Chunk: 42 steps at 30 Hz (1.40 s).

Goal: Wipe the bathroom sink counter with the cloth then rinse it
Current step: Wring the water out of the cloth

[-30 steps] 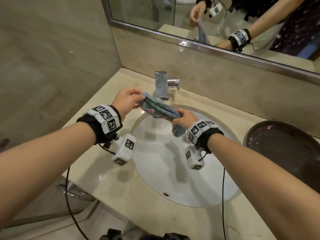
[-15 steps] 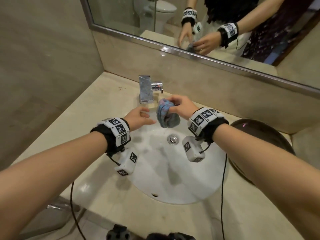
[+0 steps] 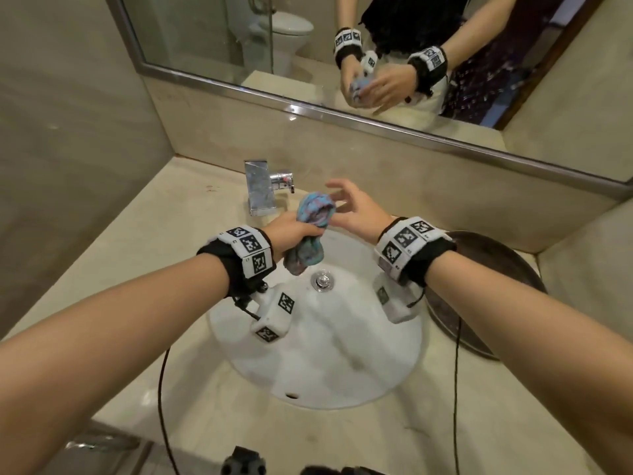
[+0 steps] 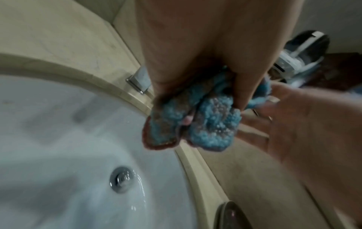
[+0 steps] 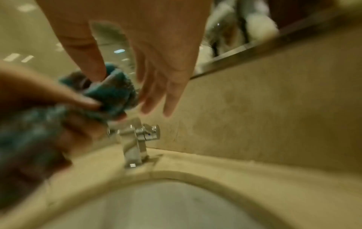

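Left hand [image 3: 294, 234] closed round the middle of the blue cloth [image 3: 310, 231], fingers wrapped tight, bunching it into a wad with one end sticking up and the other hanging down. Cloth held in the air over the back edge of the white sink [image 3: 342, 371], just in front of the tap [image 3: 262, 186], not touching the basin. Right hand [image 3: 356, 210] just beside the upper end of the cloth, fingers spread and mostly straight, thumb resting against the fabric; gripping nothing, as the right wrist view shows. Metal drain plug [image 3: 321, 279] below the hanging end of the cloth, with wet streaks beside it in the left wrist view. Beige stone desk [image 3: 171, 252] around the sink. Dark round basin [image 3: 496, 303] on the desk to the right, partly hidden by the right forearm. Mirror [image 3: 308, 46] above the back wall, both hands and the cloth reflected in it.
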Available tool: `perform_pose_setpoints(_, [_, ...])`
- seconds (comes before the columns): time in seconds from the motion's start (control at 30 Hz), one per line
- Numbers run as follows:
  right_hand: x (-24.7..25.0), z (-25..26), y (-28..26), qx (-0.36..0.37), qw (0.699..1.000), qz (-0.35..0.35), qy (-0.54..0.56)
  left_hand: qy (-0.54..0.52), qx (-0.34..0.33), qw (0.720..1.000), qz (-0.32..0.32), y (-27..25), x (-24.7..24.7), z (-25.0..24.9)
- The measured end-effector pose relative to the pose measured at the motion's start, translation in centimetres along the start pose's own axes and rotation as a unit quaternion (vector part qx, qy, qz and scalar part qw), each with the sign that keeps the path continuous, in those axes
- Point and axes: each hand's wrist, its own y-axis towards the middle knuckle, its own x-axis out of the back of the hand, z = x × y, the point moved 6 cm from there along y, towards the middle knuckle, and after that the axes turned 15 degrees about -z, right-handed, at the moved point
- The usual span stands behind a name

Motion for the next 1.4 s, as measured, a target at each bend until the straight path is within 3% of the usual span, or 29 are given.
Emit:
perform_pose_setpoints(0.07, [0.6,-0.6,-0.3,0.133,0.978,0.007,-0.160,-0.024,0.045,0.999,0.014,-0.1,-0.1,0.1])
perform_pose_setpoints(0.13, [0.6,-0.9,-1.1,0.220,0.933,0.023,-0.284,-0.014,0.073,0.995,0.064,-0.7,-0.6,0.0])
perform_pose_setpoints(0.23, [-0.4,-0.3,-2.1,0.322,0.875,0.025,-0.360,0.036,0.090,0.979,0.177,-2.2,-2.0,-0.3])
perform_pose_setpoints(0.37, [-1.3,-0.4,-1.9,0.306,0.842,0.062,-0.441,0.130,0.064,0.969,0.199,-1.8,-2.5,0.1])
perform_pose_setpoints(0.43, [-1.2,-0.5,-1.7,0.298,0.823,0.064,-0.479,0.267,-0.027,0.945,0.186,-1.1,-2.4,-0.1])
perform_pose_setpoints(0.53, [-1.0,-1.3,-1.1,0.237,0.838,0.073,-0.486,0.438,-0.141,0.881,0.111,-0.1,-2.1,-0.7])
perform_pose_setpoints(0.63, [-0.4,-2.5,-0.5,0.126,0.885,0.088,-0.439,0.476,-0.188,0.858,0.047,0.5,-1.7,-1.1])
perform_pose_setpoints(0.7, [-0.5,-3.6,-0.2,0.028,0.927,0.112,-0.358,0.538,-0.244,0.806,0.039,0.5,-1.8,-1.3])
perform_pose_setpoints(0.8, [-0.8,-4.8,-0.3,-0.079,0.950,0.135,-0.271,0.599,-0.316,0.736,0.019,0.4,-2.0,-1.6])
perform_pose_setpoints(0.9, [-1.1,-5.5,-0.8,-0.138,0.951,0.162,-0.223,0.608,-0.362,0.707,0.013,0.4,-2.2,-1.3])
perform_pose_setpoints(1.0, [-1.3,-6.2,-1.4,-0.198,0.949,0.181,-0.168,0.596,-0.393,0.700,0.019,0.2,-2.6,-1.0])
perform_pose_setpoints(1.17, [-0.3,-6.9,-0.8,-0.172,0.950,0.181,-0.187,0.551,-0.429,0.715,0.035,-0.5,-3.1,-1.1])
perform_pose_setpoints(1.23, [0.0,-6.7,-0.5,-0.138,0.959,0.159,-0.191,0.528,-0.410,0.743,0.040,-0.3,-3.0,-1.1])
perform_pose_setpoints(1.3, [0.7,-6.4,0.1,-0.099,0.979,0.075,-0.164,0.478,-0.328,0.814,0.039,0.5,-2.5,-0.9])
perform_pose_setpoints(1.37, [1.6,-5.5,0.6,-0.020,0.986,-0.022,-0.166,0.350,-0.189,0.917,0.021,1.6,-1.8,-0.1])
perform_pose_setpoints(1.4, [1.7,-5.0,0.6,0.022,0.984,-0.038,-0.173,0.273,-0.120,0.955,0.008,1.9,-1.5,0.4])
